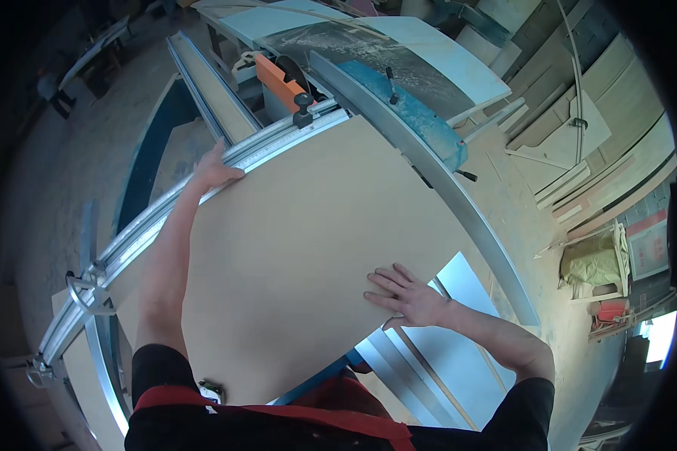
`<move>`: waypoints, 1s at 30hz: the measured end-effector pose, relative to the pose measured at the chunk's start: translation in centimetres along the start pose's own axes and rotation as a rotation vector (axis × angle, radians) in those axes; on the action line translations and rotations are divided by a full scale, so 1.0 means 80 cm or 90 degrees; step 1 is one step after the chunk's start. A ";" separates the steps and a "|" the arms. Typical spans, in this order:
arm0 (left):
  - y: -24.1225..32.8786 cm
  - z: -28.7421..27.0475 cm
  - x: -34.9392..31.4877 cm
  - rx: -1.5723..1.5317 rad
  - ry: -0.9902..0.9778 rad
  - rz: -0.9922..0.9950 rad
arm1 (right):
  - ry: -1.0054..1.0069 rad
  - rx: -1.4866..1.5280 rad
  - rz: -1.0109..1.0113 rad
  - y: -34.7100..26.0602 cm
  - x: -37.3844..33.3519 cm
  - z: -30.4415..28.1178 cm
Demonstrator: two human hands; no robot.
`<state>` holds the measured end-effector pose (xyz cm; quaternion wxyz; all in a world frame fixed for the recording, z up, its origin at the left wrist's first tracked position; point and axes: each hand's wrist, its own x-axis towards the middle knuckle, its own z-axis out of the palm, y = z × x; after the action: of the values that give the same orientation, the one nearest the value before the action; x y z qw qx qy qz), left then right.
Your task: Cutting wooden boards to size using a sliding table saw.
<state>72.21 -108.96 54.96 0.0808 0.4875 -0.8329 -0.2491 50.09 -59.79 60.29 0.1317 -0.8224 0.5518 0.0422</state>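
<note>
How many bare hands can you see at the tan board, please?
2: left hand on the aluminium fence at the edge of the tan board; right hand spread on its right side.

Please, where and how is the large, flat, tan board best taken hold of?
Probably by the near right edge of the large, flat, tan board, coming from the person's side, thumb above and fingers below, if clearance allows. It lies flat with no visible handle, and its far left edge runs along the long silver metal fence. The bare right hand rests near the suggested edge.
</note>
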 end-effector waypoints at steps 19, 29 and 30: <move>0.199 0.158 0.260 0.184 -0.012 -0.050 | 0.056 0.097 -0.122 0.264 0.053 0.059; 0.166 0.145 0.321 0.208 -0.017 -0.062 | 0.082 0.116 -0.133 0.282 0.110 0.042; 0.162 0.141 0.328 0.208 -0.014 -0.059 | 0.083 0.117 -0.132 0.284 0.119 0.040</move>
<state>44.49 -122.36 48.77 -0.0198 0.5293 -0.8398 -0.1194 33.12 -75.57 51.27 0.1738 -0.8604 0.4731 -0.0761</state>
